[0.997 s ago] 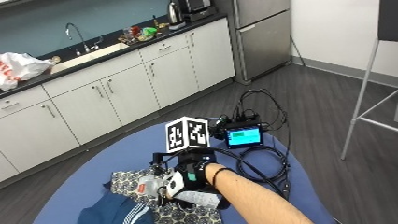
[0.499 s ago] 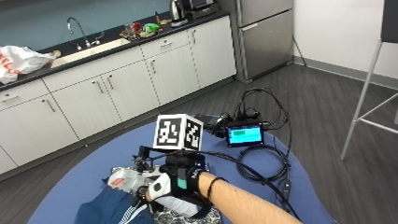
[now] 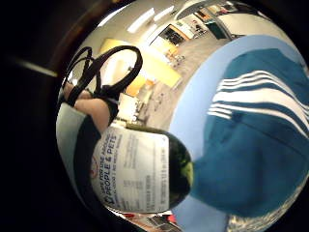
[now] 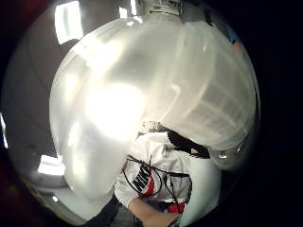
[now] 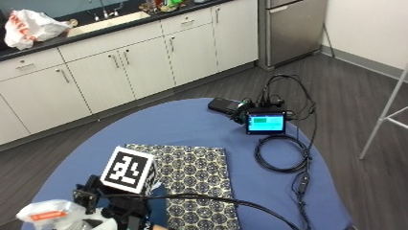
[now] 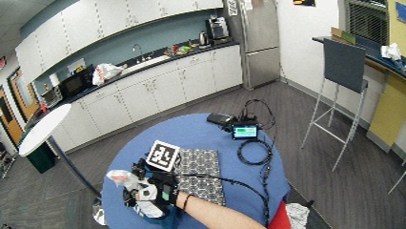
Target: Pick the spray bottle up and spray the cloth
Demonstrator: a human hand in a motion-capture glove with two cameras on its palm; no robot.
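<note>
My gloved right hand (image 5: pixel 127 211) grips the spray bottle (image 5: pixel 51 215) at the near left of the round blue table (image 5: pixel 191 124). The bottle's white and orange spray head (image 6: pixel 120 176) sticks out to the left of the hand. Its labelled body (image 3: pixel 140 176) lies close to the palm, and its pale translucent wall (image 4: pixel 156 94) fills the thumb side view. A folded navy patterned cloth (image 5: pixel 191 182) lies flat just right of the hand. A teal cloth with white stripes (image 3: pixel 260 145) lies on the table under the bottle.
A small device with a green screen (image 5: pixel 266 120) and a black box (image 5: pixel 223 105) sit at the table's far side. A coiled black cable (image 5: pixel 280 153) runs down the right side. Kitchen cabinets (image 5: pixel 127 67) stand behind.
The outside camera has shifted, so its whole picture differs. The hand still holds the bottle and now sits lower and further left in the picture, beside the patterned cloth.
</note>
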